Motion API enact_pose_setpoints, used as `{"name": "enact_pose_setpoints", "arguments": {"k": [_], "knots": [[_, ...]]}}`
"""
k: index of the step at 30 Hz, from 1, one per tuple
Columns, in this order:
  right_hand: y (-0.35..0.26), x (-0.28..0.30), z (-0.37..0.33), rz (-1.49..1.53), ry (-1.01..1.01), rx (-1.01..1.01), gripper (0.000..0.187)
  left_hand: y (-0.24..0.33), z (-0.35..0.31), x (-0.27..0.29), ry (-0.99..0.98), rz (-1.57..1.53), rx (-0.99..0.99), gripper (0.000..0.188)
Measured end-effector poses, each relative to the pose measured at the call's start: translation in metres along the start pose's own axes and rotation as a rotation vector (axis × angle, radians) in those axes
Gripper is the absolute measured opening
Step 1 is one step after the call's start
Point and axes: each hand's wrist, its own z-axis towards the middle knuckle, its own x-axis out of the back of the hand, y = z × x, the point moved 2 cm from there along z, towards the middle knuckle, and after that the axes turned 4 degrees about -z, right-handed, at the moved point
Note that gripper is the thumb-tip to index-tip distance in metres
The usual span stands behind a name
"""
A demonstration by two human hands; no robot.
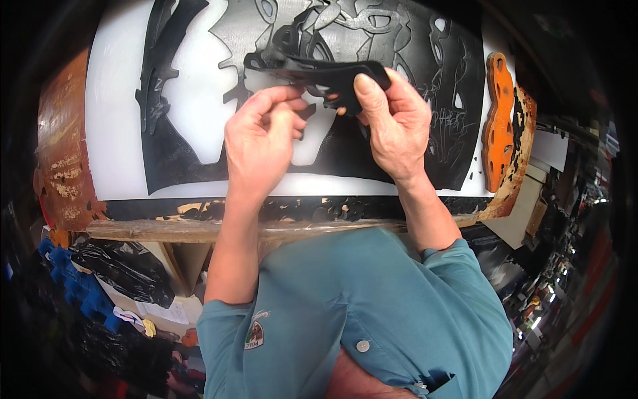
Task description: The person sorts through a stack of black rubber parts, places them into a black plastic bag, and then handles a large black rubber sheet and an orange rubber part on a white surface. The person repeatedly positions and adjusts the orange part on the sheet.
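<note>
My right hand (399, 123) pinches a black cut-out piece of sheet material (332, 74) between thumb and fingers. The piece is thin and flexible, with holes in it, and is held up above the board. My left hand (260, 136) is just left of and below it, fingers curled in and thumb pressed toward them. Small dark bits show by those fingertips; whether they are held or part of the piece, I cannot tell. Beneath both hands lies a large black sheet (199, 174) with cut outlines and wide openings.
The sheet rests on a white board (113, 126). An orange cutting die (500, 123) with holes lies at its right edge. A worn wooden table edge (166, 230) runs in front of me. Black plastic (126, 271) and blue material (80, 286) are below at left.
</note>
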Motion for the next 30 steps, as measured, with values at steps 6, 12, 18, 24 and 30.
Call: {"name": "enact_pose_setpoints", "arguments": {"k": [6, 12, 18, 24, 30], "knots": [[0.000, -0.012, -0.004, 0.093, -0.032, 0.004, 0.015, 0.005, -0.001, -0.010, -0.176, 0.180, -0.002, 0.024], [0.025, 0.032, 0.025, 0.071, 0.130, -0.137, 0.019, -0.008, 0.000, 0.011, -0.161, 0.438, -0.321, 0.025], [0.047, 0.211, 0.097, 0.425, 0.556, -0.061, 0.011, -0.016, -0.020, 0.072, 0.109, 0.306, -0.241, 0.025], [-0.013, 0.364, 0.099, 0.437, 0.849, 0.205, 0.014, -0.024, -0.016, 0.079, 0.224, 0.194, -0.237, 0.027], [-0.014, 0.237, 0.015, -0.661, 0.603, 0.273, 0.013, -0.006, -0.041, 0.042, 0.102, 0.124, -0.041, 0.024]]}}
